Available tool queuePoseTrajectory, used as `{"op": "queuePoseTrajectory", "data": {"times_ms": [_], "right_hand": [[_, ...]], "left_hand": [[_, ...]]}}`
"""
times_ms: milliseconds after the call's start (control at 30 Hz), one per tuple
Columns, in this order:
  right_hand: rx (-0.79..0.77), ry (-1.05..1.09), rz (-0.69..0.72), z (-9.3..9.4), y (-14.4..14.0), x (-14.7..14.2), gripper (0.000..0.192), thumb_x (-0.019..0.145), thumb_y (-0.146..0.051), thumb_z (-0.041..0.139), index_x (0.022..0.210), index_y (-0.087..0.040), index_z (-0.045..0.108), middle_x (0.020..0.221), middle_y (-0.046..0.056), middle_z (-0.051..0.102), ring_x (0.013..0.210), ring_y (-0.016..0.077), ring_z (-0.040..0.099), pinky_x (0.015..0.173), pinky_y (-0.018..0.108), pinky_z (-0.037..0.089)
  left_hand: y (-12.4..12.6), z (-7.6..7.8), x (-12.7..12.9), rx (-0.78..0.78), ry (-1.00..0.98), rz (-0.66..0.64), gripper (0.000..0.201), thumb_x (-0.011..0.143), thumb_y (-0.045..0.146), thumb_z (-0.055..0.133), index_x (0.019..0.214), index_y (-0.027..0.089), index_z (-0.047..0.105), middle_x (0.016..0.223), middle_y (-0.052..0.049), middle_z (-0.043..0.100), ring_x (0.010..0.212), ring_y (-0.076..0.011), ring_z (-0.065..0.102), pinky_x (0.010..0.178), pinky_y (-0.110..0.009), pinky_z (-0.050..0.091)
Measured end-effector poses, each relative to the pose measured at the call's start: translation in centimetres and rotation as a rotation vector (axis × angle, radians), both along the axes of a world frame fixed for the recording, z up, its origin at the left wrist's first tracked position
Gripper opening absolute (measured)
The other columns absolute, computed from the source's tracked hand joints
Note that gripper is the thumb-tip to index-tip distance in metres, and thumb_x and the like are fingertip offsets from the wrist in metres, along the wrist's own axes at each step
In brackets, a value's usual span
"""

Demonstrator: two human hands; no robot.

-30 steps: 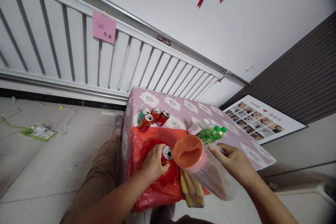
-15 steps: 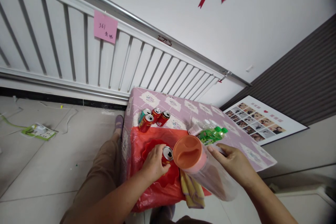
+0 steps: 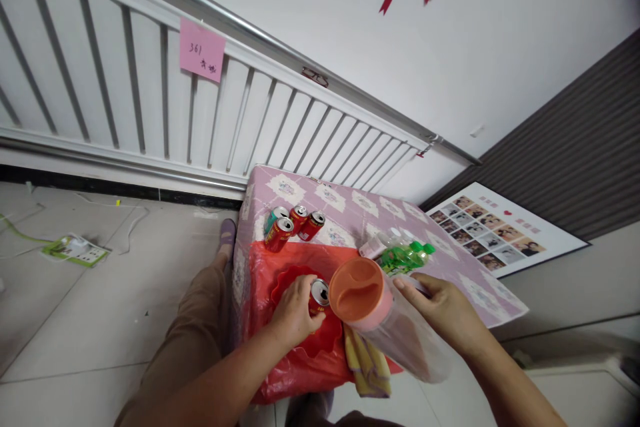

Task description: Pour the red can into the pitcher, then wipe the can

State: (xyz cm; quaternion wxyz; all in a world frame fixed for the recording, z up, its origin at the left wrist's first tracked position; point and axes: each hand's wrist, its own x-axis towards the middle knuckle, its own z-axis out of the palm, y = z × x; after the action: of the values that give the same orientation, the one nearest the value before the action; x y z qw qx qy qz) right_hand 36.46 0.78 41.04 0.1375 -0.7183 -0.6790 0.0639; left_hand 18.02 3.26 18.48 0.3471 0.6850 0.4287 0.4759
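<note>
My left hand (image 3: 293,312) grips a red drink can (image 3: 318,294) that stands upright in a red scalloped plastic dish (image 3: 325,340). My right hand (image 3: 447,315) holds a clear plastic pitcher (image 3: 400,335) with an orange lid (image 3: 359,289), tilted toward the can. The lid's edge sits right beside the can top. A yellow cloth (image 3: 367,365) lies under the pitcher at the table's near edge.
Several more cans (image 3: 293,223) stand at the far left of the small table with a pink patterned cover (image 3: 345,203). Green-capped bottles (image 3: 405,255) lie behind the pitcher. A white railing (image 3: 165,113) runs behind; a photo frame (image 3: 493,227) leans right; a power strip (image 3: 75,250) lies on the floor.
</note>
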Motion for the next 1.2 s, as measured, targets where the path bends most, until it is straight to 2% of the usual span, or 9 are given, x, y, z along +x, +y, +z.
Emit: {"op": "queuePoseTrajectory", "data": {"times_ms": [367,900,1200], "right_hand": [[0.008,-0.016,0.018,0.0,-0.09,0.39,0.048,0.08,-0.063,0.051,0.056,-0.022,0.048,0.051,-0.003,0.045,0.051,0.0142,0.045,0.045,0.025,0.034],[-0.033,0.001,-0.004,-0.04,0.1,0.46,0.05,0.079,-0.066,0.05,0.058,-0.021,0.051,0.054,-0.004,0.041,0.052,0.0131,0.041,0.047,0.025,0.033],[-0.003,-0.006,0.005,-0.05,-0.03,0.79,0.049,0.08,-0.064,0.051,0.057,-0.021,0.052,0.052,-0.003,0.043,0.051,0.0134,0.042,0.046,0.026,0.033]], "left_hand": [[-0.01,0.09,-0.09,0.005,-0.002,-0.005,0.064,0.066,0.012,0.07,0.123,0.02,0.043,0.122,-0.012,0.057,0.116,-0.0302,0.056,0.101,-0.049,0.048],[-0.11,0.04,-0.09,-0.009,-0.016,-0.007,0.066,0.065,0.013,0.071,0.126,0.02,0.045,0.123,-0.012,0.057,0.117,-0.0302,0.056,0.101,-0.049,0.047],[-0.04,0.25,-0.19,-0.017,-0.008,-0.013,0.067,0.066,0.012,0.072,0.126,0.018,0.044,0.123,-0.014,0.057,0.117,-0.031,0.056,0.102,-0.05,0.047]]}}
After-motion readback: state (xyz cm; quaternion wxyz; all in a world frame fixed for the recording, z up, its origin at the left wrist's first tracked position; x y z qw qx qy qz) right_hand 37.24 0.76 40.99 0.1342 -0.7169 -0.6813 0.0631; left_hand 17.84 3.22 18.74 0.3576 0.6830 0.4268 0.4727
